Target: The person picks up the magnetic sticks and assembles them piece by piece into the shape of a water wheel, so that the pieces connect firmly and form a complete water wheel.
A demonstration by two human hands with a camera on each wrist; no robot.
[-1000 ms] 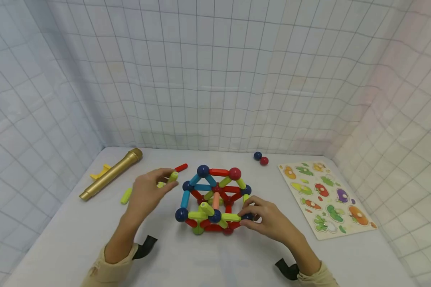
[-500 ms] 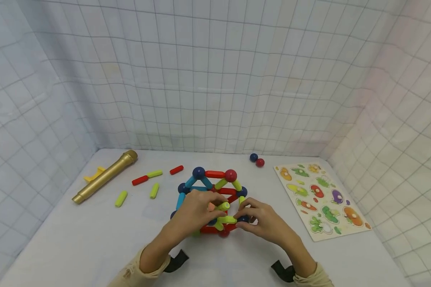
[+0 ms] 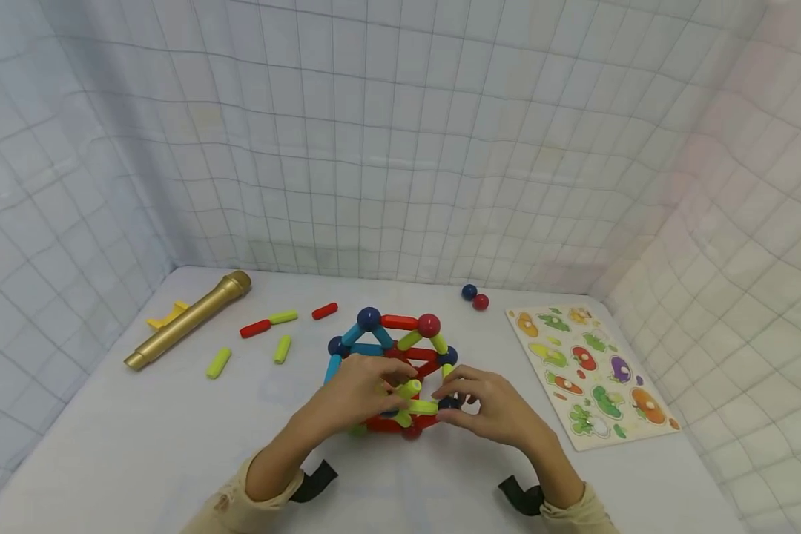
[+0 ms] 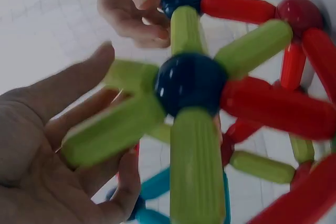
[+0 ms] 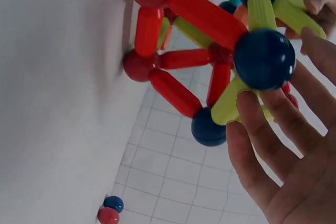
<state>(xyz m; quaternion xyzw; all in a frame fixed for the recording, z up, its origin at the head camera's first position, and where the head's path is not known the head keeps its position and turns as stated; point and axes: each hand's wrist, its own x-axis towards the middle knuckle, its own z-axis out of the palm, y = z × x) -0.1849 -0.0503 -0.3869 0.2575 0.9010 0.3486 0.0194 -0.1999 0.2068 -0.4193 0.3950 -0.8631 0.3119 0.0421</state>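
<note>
A ball-and-stick construction (image 3: 400,322) of coloured sticks and balls stands mid-table. My left hand (image 3: 363,386) is at its front, thumb and fingers around a light green stick (image 3: 410,389). That stick meets a dark blue ball (image 4: 190,83), visible in the left wrist view with several green sticks fanning from it. With curled fingers my right hand (image 3: 490,404) holds another dark blue ball (image 5: 264,60) at the front right corner. A green stick (image 3: 423,407) joins these two balls. In the head view, my left hand covers the construction's front left part.
Loose green sticks (image 3: 219,363) and red sticks (image 3: 324,311) lie left. Beyond them are a gold toy microphone (image 3: 190,319) and a yellow piece (image 3: 167,317). A blue ball (image 3: 469,291) and a red ball (image 3: 480,302) sit behind; a vegetable puzzle board (image 3: 534,356) lies right.
My left hand has brought a green stick from the left to the construction's front, then shifted slightly left. My right hand keeps holding the corner ball.
</note>
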